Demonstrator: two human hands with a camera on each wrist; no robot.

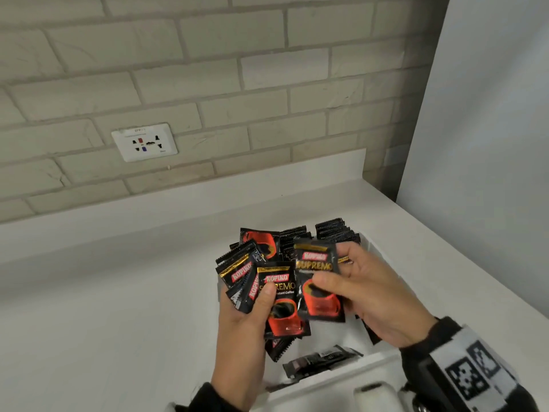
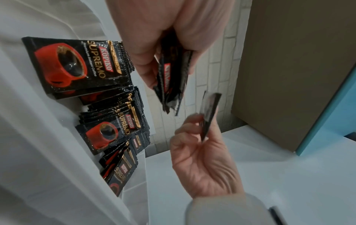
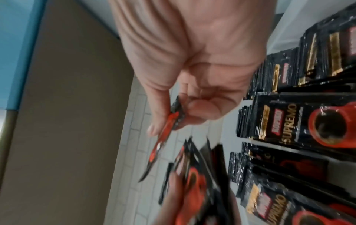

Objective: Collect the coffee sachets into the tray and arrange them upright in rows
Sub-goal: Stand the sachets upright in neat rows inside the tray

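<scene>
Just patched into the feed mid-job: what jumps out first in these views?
The left hand grips a fanned bunch of sachets above the white tray, while the right hand pinches a single sachet beside it. Behind the hands, rows of sachets already stand upright in the tray.

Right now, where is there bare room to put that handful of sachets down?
The counter left of the tray is bare back to the wall. Inside the tray, a white patch shows between its near wall and the hands. The far end is crowded with standing sachets; two or so lie flat near the front.
</scene>
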